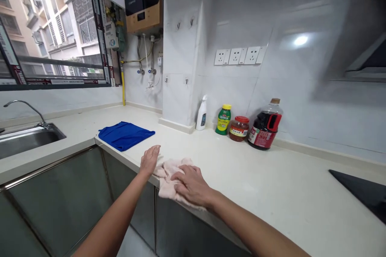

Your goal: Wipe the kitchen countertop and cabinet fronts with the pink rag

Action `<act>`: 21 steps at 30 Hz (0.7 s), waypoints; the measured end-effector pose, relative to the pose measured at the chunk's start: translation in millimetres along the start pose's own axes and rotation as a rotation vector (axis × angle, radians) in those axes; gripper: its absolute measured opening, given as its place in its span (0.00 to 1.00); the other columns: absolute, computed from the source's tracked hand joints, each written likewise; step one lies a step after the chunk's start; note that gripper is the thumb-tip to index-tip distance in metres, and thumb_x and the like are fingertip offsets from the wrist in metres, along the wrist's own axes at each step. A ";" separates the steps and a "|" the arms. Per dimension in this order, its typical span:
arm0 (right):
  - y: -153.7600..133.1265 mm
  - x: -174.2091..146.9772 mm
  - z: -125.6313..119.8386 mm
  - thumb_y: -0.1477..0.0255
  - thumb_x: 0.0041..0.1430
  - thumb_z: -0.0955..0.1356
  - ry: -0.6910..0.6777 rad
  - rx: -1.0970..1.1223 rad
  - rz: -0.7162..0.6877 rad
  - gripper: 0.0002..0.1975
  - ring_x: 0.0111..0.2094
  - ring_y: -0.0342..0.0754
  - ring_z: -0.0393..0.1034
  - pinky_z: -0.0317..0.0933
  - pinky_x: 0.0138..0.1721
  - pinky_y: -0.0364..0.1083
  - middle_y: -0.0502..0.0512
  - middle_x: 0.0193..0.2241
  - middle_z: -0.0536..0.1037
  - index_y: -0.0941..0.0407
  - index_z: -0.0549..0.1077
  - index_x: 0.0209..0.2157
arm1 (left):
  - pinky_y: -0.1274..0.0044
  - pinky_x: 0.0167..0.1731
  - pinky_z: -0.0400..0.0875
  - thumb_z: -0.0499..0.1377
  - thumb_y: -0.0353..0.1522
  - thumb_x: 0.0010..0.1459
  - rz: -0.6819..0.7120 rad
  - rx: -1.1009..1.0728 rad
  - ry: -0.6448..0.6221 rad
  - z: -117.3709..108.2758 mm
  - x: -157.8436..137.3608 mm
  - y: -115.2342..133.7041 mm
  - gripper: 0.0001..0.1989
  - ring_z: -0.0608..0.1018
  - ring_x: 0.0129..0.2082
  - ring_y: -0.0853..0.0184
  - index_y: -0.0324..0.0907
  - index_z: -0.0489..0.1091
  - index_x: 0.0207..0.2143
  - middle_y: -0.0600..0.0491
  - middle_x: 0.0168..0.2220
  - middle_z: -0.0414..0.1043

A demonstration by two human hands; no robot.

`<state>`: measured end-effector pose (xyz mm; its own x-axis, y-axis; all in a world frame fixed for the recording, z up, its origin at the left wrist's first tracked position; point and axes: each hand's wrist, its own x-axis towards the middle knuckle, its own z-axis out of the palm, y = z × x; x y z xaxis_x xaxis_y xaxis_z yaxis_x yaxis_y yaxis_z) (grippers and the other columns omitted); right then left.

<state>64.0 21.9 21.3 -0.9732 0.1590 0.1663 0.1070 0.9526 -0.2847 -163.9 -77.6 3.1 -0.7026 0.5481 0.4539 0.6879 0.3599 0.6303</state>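
A pale pink cloth [166,188] lies bunched at the front edge of the white countertop [241,180], part of it hanging over the edge. My right hand [193,184] rests on top of the cloth, its fingers bent and holding it against the counter. Just left of the cloth is my left hand [150,160], with fingers extended and nothing in them; whether it touches the cloth's edge I cannot tell. Farther left, a blue cloth [123,134] is spread on the counter near the corner.
Along the wall stand a white spray bottle [202,113], a green bottle with a yellow cap [223,120], a red-lidded jar [239,129] and a large dark sauce bottle [265,126]. A sink [60,131] is at left, a black cooktop [362,190] at right.
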 end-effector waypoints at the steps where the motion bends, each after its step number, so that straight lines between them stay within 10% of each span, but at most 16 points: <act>1: -4.2 -11.0 0.7 0.65 0.69 0.61 0.004 0.036 -0.023 0.17 0.65 0.52 0.53 0.43 0.65 0.59 0.54 0.60 0.66 0.41 0.72 0.56 | 0.66 0.55 0.68 0.39 0.45 0.70 -0.003 0.000 -0.013 -0.1 1.0 -0.3 0.26 0.76 0.54 0.61 0.50 0.73 0.53 0.52 0.54 0.78; 10: -58.2 -24.8 0.0 0.72 0.63 0.68 0.071 -0.303 0.038 0.34 0.52 0.59 0.65 0.58 0.55 0.60 0.62 0.52 0.71 0.46 0.58 0.68 | 0.58 0.57 0.62 0.44 0.52 0.66 0.013 0.049 -0.143 -6.7 -4.8 14.9 0.27 0.74 0.56 0.52 0.51 0.78 0.43 0.51 0.51 0.80; 16: -67.7 -10.4 17.1 0.63 0.67 0.69 0.131 -0.401 0.135 0.20 0.53 0.57 0.68 0.66 0.54 0.62 0.60 0.55 0.72 0.51 0.69 0.58 | 0.51 0.61 0.55 0.45 0.49 0.65 0.067 0.023 -0.123 -3.7 -14.2 38.7 0.25 0.69 0.59 0.47 0.45 0.77 0.41 0.44 0.52 0.78; 21: -53.9 -41.5 18.7 0.60 0.67 0.69 0.184 -0.378 0.176 0.22 0.54 0.55 0.69 0.68 0.54 0.60 0.60 0.57 0.71 0.55 0.69 0.57 | 0.64 0.62 0.60 0.43 0.47 0.68 0.290 -0.101 -0.234 17.6 -46.8 88.2 0.25 0.72 0.56 0.60 0.47 0.76 0.43 0.51 0.50 0.77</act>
<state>94.9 -40.9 12.1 -0.8846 0.3382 0.3210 0.3681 0.9291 0.0356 -67.2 -58.2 26.4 -0.4129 0.7782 0.4733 0.8222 0.0948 0.5613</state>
